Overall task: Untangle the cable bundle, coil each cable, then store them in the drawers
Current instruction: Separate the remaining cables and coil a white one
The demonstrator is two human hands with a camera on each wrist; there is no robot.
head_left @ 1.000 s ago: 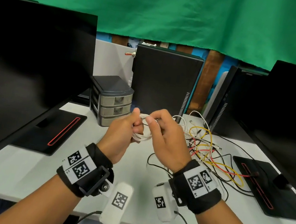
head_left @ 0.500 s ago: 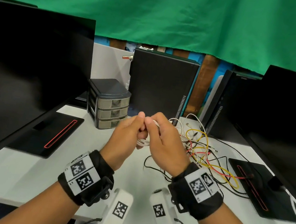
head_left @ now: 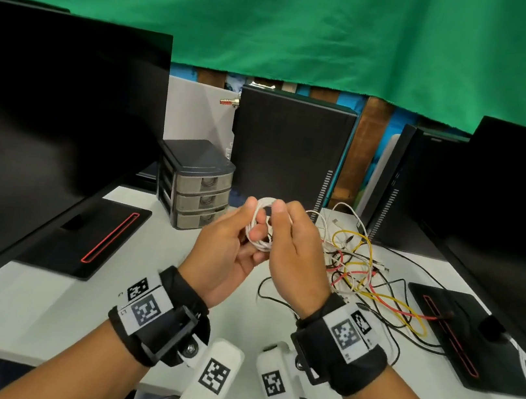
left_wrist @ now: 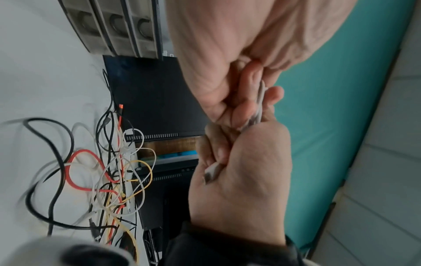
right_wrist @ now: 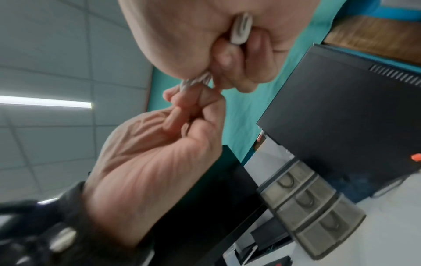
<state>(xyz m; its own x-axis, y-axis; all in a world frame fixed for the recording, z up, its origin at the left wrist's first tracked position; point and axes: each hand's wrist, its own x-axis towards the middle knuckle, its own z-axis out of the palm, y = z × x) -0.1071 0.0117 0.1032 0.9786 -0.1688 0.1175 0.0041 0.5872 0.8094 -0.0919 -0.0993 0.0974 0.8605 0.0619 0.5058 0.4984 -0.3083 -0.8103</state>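
Both hands hold the white cable coil [head_left: 260,222] in the air above the desk [head_left: 33,308]: left hand [head_left: 230,245] pinches its left side, right hand [head_left: 295,248] grips its right. The drawer unit [head_left: 195,185] sits toward the desk's far edge, behind and left of the coil, nearer the left hand; the tangled cable bundle [head_left: 366,276] lies right.
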